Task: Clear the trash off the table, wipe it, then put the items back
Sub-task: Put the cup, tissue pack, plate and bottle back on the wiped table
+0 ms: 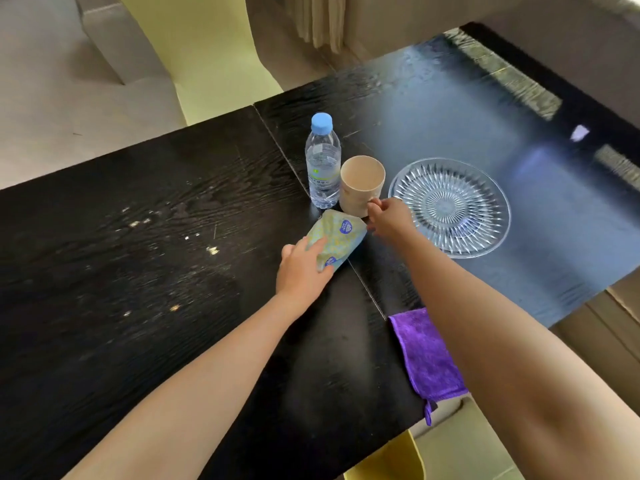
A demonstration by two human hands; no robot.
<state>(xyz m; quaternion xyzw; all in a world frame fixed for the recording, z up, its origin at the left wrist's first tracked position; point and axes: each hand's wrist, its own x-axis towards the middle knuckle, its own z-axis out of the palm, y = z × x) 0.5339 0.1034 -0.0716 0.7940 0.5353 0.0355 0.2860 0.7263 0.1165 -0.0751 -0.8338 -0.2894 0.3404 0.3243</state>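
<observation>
A dark wooden table (138,271) fills the view. At its middle stand a clear water bottle (322,168) with a blue cap and a beige cup (360,185), side by side. My right hand (389,218) is closed on the cup's handle at its right side. In front of the cup lies a pale green and yellow tissue packet (341,239). My left hand (303,270) rests on the packet's near end with fingers spread over it. A clear cut-glass plate (450,206) sits right of the cup. A purple cloth (426,358) hangs over the near right edge.
Pale crumbs (211,250) and specks are scattered over the table's left half. A yellow-green chair (214,53) stands behind the far edge, another (450,452) at the near right. A small white scrap (579,132) lies at the far right. Bright glare covers the right part.
</observation>
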